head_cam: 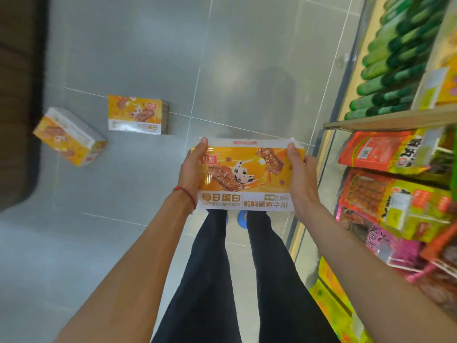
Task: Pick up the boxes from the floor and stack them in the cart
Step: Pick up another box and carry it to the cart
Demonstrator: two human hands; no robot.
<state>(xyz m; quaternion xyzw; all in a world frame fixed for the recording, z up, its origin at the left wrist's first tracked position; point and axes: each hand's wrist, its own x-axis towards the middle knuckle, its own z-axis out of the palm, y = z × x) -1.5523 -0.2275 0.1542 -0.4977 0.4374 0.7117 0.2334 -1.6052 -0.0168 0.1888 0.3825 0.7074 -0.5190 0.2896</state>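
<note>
Head view: an orange-and-white box [247,174] is held clear of the grey tiled floor [123,58], in front of the legs, printed face up. Its left end is gripped by the left hand [190,174] and its right end by the right hand [303,179], thumbs laid on top. A second box [137,115] and a tilted third box [69,137] are seen on the floor at left, apart from each other. Shelves [385,120] filled with packets are noted at right.
</note>
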